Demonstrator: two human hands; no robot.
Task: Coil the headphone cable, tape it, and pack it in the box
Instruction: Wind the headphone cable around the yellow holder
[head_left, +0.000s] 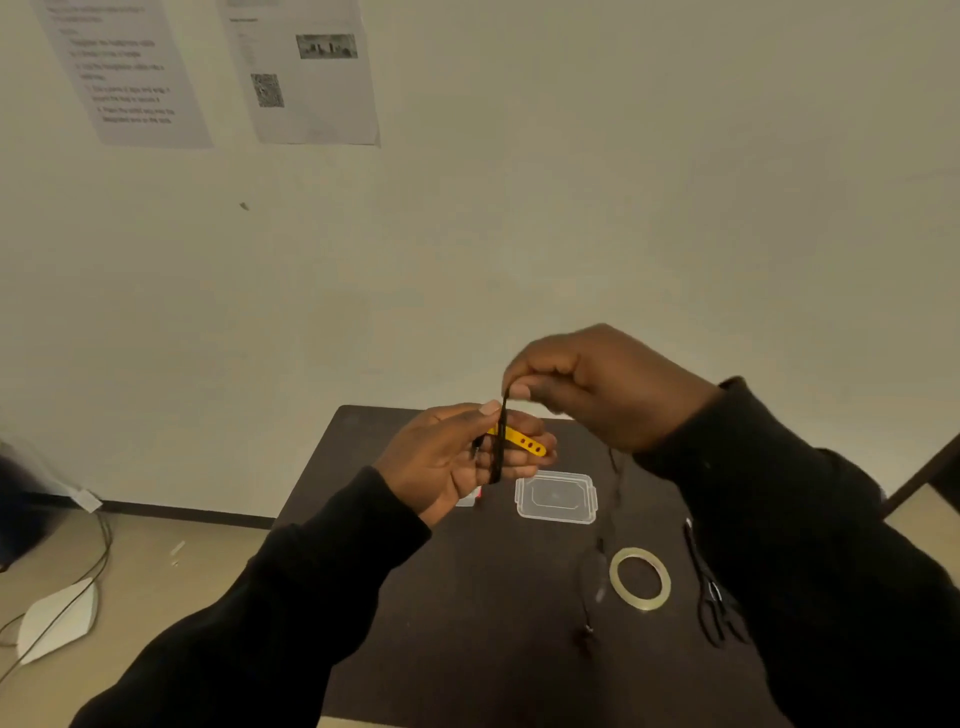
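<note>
My left hand is raised above the dark table, palm up, holding a yellow strip with holes and black headphone cable looped around its fingers. My right hand pinches the cable just above the left hand. The rest of the cable hangs down and trails over the table, ending near an earpiece. A clear plastic box lies on the table behind the hands. A roll of clear tape lies flat to its right front.
Black scissors lie on the table's right side beside the tape. A small white item sits partly hidden under my left hand. Wires and a white object are on the floor at left. Papers hang on the wall.
</note>
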